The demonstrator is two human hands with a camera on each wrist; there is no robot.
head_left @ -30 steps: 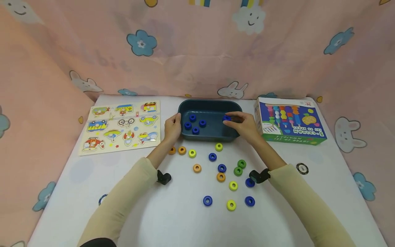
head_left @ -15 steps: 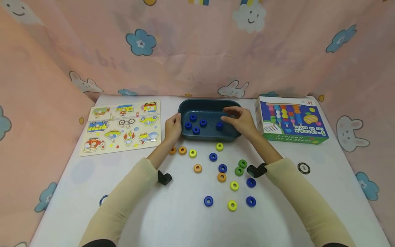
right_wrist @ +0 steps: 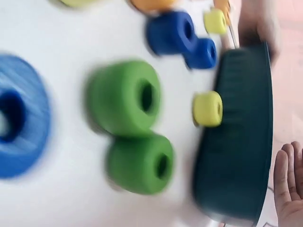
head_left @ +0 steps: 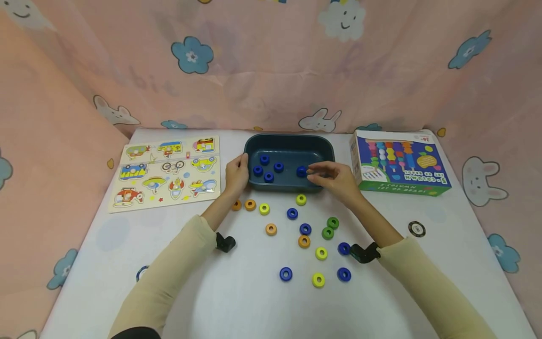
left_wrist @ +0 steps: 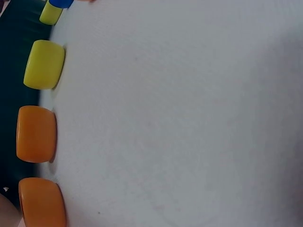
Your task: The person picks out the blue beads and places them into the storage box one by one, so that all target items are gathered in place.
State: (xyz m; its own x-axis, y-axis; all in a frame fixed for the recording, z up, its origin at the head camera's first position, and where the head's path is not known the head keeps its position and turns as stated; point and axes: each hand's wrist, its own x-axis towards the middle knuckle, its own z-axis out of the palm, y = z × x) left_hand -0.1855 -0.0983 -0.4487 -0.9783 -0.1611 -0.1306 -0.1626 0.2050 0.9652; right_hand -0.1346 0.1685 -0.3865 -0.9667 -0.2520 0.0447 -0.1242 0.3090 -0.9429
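Note:
A dark green tray (head_left: pixel 292 186) stands at the back of the table in the head view. Its left end is gripped by my left hand (head_left: pixel 237 175), thumb at the rim. My right hand (head_left: pixel 336 180) is over the tray's right end, fingers extended and apart, nothing between them. Just left of its fingertips lies a blue ring bead (head_left: pixel 301 171) inside the tray. Several more blue beads (head_left: pixel 268 177) sit in the tray's left half. In the right wrist view, the right hand's fingers (right_wrist: pixel 284 177) are straight beside the tray wall (right_wrist: pixel 236 142).
Loose beads lie in front of the tray: blue (head_left: pixel 285 274), yellow (head_left: pixel 318 280), orange (head_left: pixel 304 241) and green (head_left: pixel 328 233). A picture puzzle board (head_left: pixel 165 174) is at the left, a bead-set box (head_left: pixel 400 165) at the right. A black-and-white chip (head_left: pixel 417 229) lies near the right arm.
My right hand let go of the blue bead inside the tray, then drew back to the right. The left hand kept its hold on the tray.

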